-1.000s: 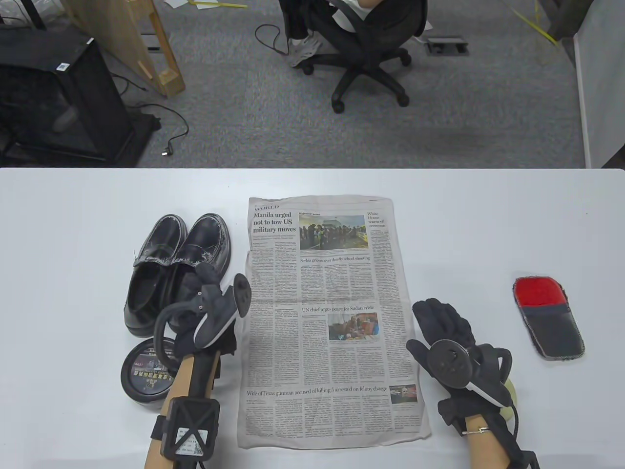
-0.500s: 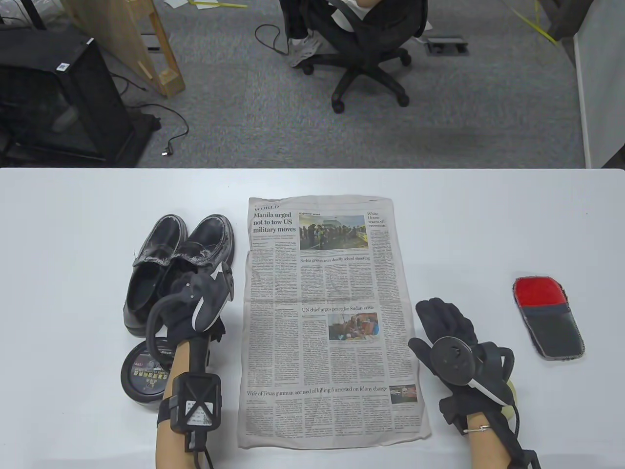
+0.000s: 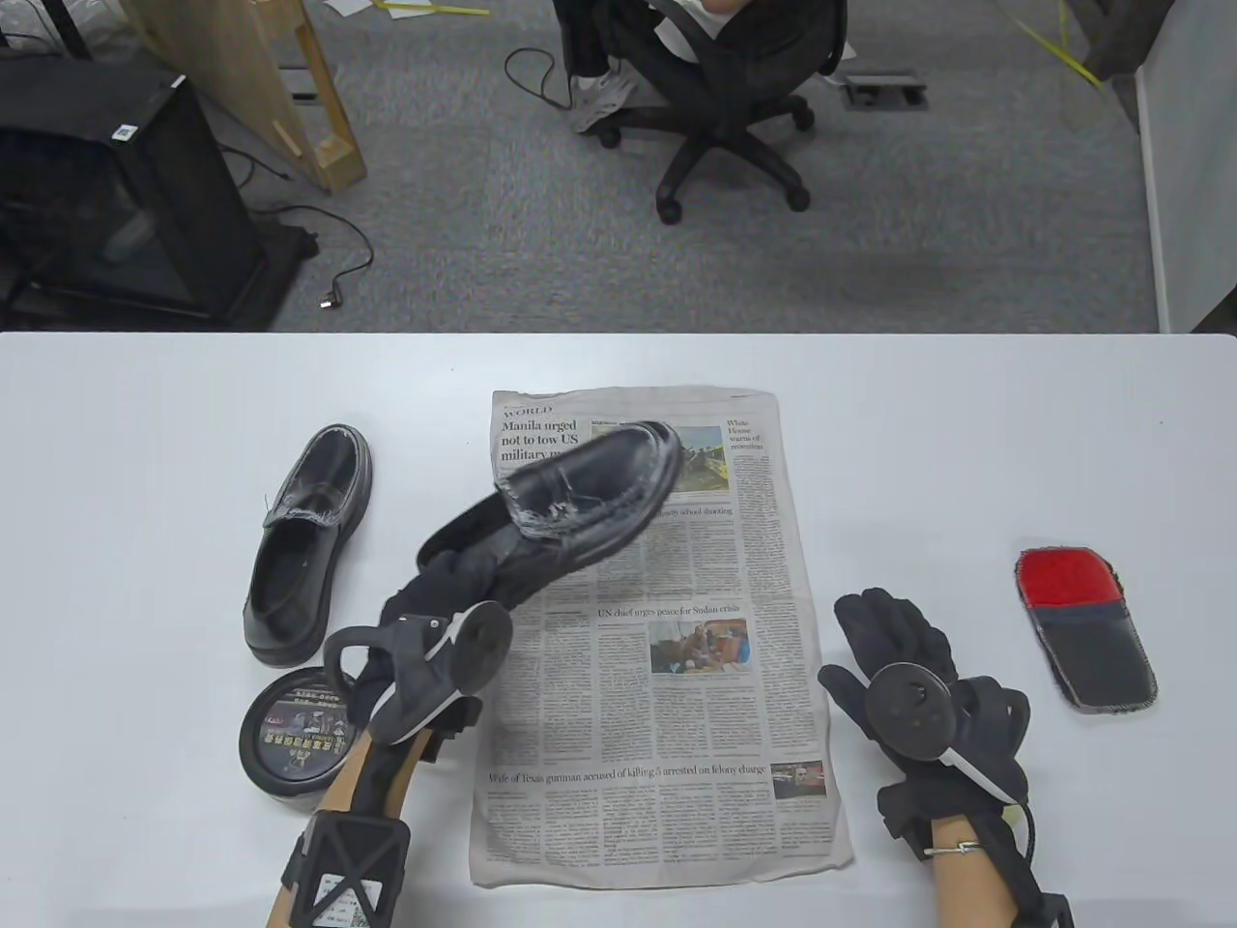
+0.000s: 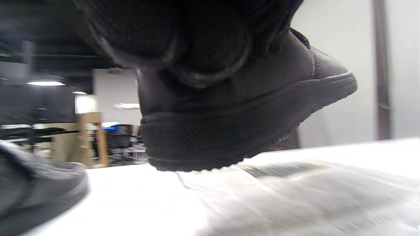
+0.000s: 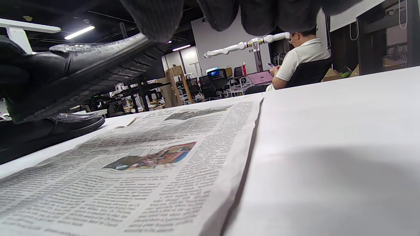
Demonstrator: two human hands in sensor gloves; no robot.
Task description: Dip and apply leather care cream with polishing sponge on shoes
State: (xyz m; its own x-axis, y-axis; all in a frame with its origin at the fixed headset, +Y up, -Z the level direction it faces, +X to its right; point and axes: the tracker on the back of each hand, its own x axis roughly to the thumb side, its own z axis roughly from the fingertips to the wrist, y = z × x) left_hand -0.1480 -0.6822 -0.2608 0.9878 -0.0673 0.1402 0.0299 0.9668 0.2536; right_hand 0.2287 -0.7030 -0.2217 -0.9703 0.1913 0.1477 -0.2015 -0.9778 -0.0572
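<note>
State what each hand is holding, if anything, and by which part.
The left hand grips a black shoe by its heel end, lifted over the newspaper. The right hand holds nothing; it lies open on the table.

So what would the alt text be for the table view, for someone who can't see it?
A gloved left hand holds a black shoe by its heel, tilted in the air over a newspaper on a white table. The second shoe and a round tin lie left; the right hand rests flat beside the paper.
</note>
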